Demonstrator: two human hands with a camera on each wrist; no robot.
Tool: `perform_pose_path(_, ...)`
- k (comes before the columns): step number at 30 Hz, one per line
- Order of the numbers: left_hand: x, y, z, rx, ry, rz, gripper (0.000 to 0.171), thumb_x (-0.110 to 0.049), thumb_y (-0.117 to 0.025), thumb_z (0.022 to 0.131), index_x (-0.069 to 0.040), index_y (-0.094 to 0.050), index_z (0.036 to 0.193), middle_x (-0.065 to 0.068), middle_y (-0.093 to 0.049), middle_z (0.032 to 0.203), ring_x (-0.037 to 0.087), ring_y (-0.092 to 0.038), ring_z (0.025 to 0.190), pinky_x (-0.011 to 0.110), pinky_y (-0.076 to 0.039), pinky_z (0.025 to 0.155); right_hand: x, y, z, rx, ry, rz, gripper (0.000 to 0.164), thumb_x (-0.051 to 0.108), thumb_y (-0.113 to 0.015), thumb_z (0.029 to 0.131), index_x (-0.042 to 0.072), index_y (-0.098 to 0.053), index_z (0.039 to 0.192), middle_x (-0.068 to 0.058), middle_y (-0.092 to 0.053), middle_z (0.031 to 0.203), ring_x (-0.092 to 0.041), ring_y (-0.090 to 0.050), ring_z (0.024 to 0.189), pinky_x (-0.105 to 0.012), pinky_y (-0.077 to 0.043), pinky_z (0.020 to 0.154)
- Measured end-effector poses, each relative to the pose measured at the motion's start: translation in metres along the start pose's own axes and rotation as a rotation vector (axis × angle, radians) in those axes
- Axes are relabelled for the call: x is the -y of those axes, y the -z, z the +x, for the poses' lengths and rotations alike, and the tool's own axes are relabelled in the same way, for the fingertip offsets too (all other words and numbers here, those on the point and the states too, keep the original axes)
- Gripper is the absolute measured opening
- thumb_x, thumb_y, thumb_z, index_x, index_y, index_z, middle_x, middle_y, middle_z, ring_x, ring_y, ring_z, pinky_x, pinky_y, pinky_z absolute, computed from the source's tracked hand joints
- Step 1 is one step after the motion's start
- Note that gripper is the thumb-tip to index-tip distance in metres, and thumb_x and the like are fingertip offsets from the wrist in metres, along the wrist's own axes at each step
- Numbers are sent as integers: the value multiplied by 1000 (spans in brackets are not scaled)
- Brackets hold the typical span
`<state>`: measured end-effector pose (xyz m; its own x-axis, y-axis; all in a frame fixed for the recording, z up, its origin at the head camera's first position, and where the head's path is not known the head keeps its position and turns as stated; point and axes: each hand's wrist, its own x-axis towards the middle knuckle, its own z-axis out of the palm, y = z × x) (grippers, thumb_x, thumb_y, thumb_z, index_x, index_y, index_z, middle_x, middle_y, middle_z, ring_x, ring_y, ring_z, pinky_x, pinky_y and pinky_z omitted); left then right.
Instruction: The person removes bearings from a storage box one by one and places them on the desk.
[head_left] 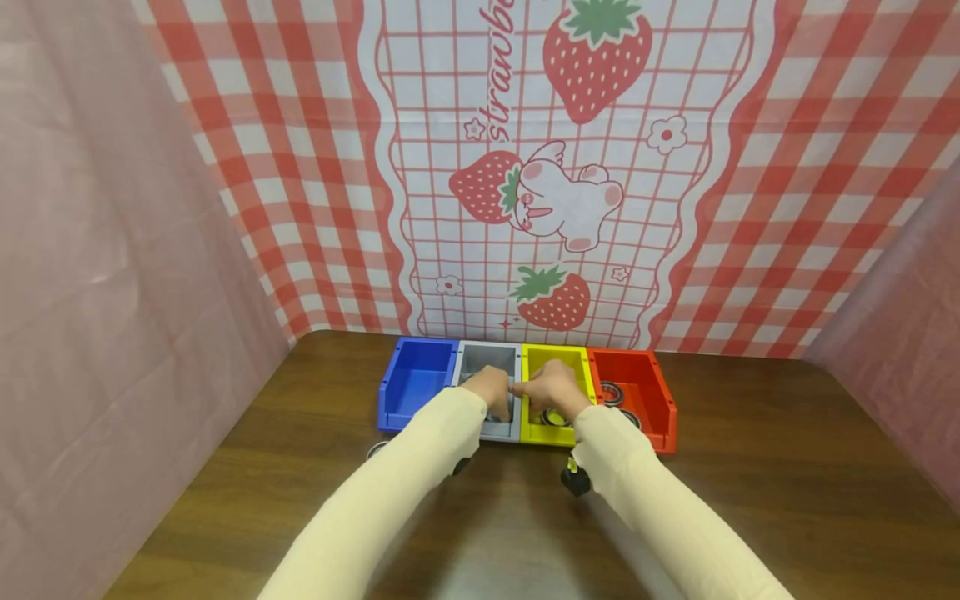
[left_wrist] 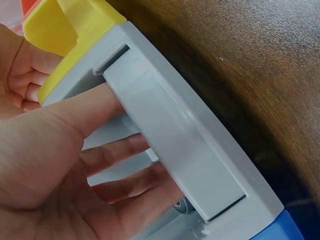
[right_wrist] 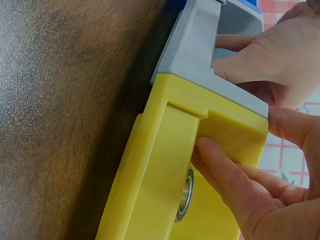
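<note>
My left hand (head_left: 491, 390) reaches into the grey bin (head_left: 491, 357). In the left wrist view its thumb and fingers are spread apart behind the bin's front lip, which hides the fingertips. Close to the fingers, a small part of a ring-shaped bearing (left_wrist: 183, 205) shows. My right hand (head_left: 553, 385) is over the yellow bin (head_left: 536, 435), its long fingers loosely extended inside along the wall shared with the grey bin. Its thumb comes up to that wall's rim. Below those fingers, a metal bearing (right_wrist: 185, 195) with a dark seal lies in the yellow bin.
A blue bin (head_left: 416, 383) adjoins the grey one on the left. The red bin (head_left: 652, 392) at the right end holds bearings (head_left: 612, 393). Another ring (head_left: 377, 448) lies on the wooden table (head_left: 495, 517) before the blue bin. A strawberry-print cloth (head_left: 555, 233) hangs behind.
</note>
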<state>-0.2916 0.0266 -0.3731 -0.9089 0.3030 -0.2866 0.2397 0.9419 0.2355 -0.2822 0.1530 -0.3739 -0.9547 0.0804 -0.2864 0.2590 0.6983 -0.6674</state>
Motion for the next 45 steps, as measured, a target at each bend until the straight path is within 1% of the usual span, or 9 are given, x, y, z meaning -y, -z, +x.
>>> perform_pose_path(3, -1, 0, 1, -2, 6, 16, 34, -11, -78, 75, -1, -68, 106, 10, -69, 103, 14, -55, 72, 24, -50, 64, 0, 1, 0, 6, -1, 1, 36, 33, -76, 80, 4, -66, 61, -11, -67, 62, -23, -72, 71, -29, -52, 60)
perform_pose_path(6, -3, -2, 2, -13, 21, 33, 37, -12, -79, 75, -2, -68, 108, 10, -69, 108, 15, -55, 75, 25, -52, 68, 0, 1, 0, 7, 0, 1, 39, 33, -76, 80, 7, -61, 55, -7, -61, 55, -23, -73, 72, -28, -52, 59)
perform_pose_path(12, -4, -6, 5, -47, 17, 77, 33, -10, -78, 73, -3, -70, 104, 10, -70, 106, 16, -55, 73, 24, -50, 62, 0, 0, 1, 2, -5, 10, 49, 31, -76, 80, 12, -48, 46, 1, -45, 42, -24, -73, 72, -23, -40, 48)
perform_pose_path(19, 3, -4, 5, -67, 0, 24, 36, -15, -83, 69, -2, -70, 100, 9, -71, 101, 15, -57, 73, 25, -53, 65, 2, -1, 0, 9, -7, 8, 43, 32, -77, 79, 9, -56, 50, -5, -57, 48, -25, -73, 71, -24, -46, 52)
perform_pose_path(24, 6, 1, -2, -77, -84, 69, 30, -22, -83, 70, -6, -67, 90, 3, -66, 82, 13, -54, 63, 24, -50, 56, 2, -1, -1, -7, -3, -28, 47, 32, -76, 79, 10, -52, 46, -8, -63, 52, -24, -72, 68, -23, -40, 48)
perform_pose_path(29, 12, 6, -8, -105, -238, 132, 27, -29, -80, 73, -12, -67, 91, -3, -63, 76, 9, -53, 62, 21, -48, 57, 3, 0, 0, -9, 20, -29, 50, 30, -75, 79, 12, -46, 43, -2, -51, 42, -25, -72, 67, -22, -32, 42)
perform_pose_path(33, 17, 9, -13, -129, -323, 173, 35, -33, -79, 75, -13, -70, 103, -3, -68, 87, 9, -60, 74, 22, -53, 69, 4, -1, 1, -2, 16, -33, 50, 30, -73, 79, 12, -44, 43, 1, -46, 40, -25, -72, 67, -22, -32, 42)
perform_pose_path(39, 22, 12, -23, -188, -365, 309, 49, -42, -76, 78, -15, -66, 117, 4, -66, 110, 21, -59, 102, 33, -53, 91, 4, -1, 2, 4, 21, -36, 49, 30, -73, 80, 12, -45, 44, -1, -52, 43, -24, -73, 67, -22, -33, 43)
perform_pose_path(45, 29, 10, -34, -248, -391, 313, 54, -42, -74, 79, -16, -62, 125, 7, -62, 119, 23, -56, 105, 35, -54, 91, 4, -1, 3, -7, 9, -36, 47, 31, -75, 78, 12, -47, 46, -5, -60, 49, -24, -72, 66, -22, -36, 45)
